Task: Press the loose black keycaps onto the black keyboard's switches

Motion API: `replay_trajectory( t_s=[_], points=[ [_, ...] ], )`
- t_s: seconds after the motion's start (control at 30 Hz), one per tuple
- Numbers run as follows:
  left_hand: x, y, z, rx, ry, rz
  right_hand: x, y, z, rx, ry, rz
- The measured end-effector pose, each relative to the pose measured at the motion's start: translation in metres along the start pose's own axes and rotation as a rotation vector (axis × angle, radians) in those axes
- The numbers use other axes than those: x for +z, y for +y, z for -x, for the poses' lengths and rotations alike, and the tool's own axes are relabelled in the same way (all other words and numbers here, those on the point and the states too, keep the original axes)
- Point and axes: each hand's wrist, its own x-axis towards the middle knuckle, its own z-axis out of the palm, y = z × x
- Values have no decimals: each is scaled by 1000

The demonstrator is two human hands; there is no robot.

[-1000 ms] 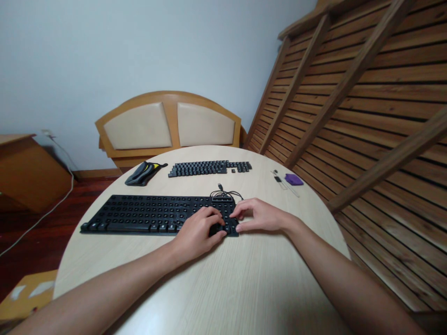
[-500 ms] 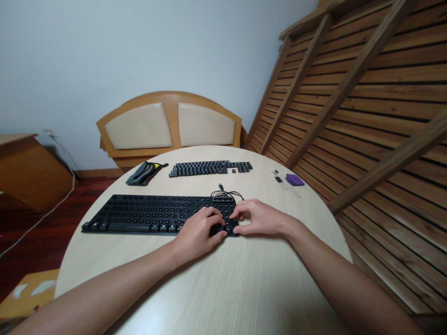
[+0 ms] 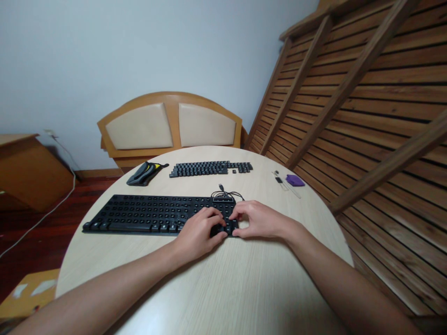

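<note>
A black keyboard (image 3: 139,214) lies on the round table. Most of its key positions show bare sockets, while keycaps line the front row. My left hand (image 3: 201,229) rests over the number pad, fingers curled down and thumb at the front edge; what lies under its fingertips is hidden. At the keyboard's right end, my right hand (image 3: 258,219) curves its thumb and forefinger around the front corner, touching a dark key there. The two hands almost meet. A coiled cable (image 3: 228,193) with a USB plug lies behind the number pad.
Loose black keycaps (image 3: 202,168) stand in rows farther back on the pale table (image 3: 244,284). A grey and yellow pouch-like item (image 3: 145,174) lies at left. A purple cloth (image 3: 295,180) and thin wire tools (image 3: 282,182) lie at right. Wooden slats (image 3: 377,121) lean beside the table.
Both hands stay at the number pad, with only a tiny shift of my right hand's fingers. The keyboard and the other things stay in place.
</note>
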Motion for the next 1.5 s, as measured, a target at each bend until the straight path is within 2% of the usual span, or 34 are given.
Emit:
replay_trajectory(
  t_s=[0.53,1.03,1.5],
  points=[
    [0,1,0,3,-9,-2,-1,0,1,4,-9,7],
    [-1,1,1,-4,-8,-15,1,-4,1,-14,-24,176],
    [-1,1,1,-4,-10,-9,1,-6,1,-33,-10,159]
  ],
)
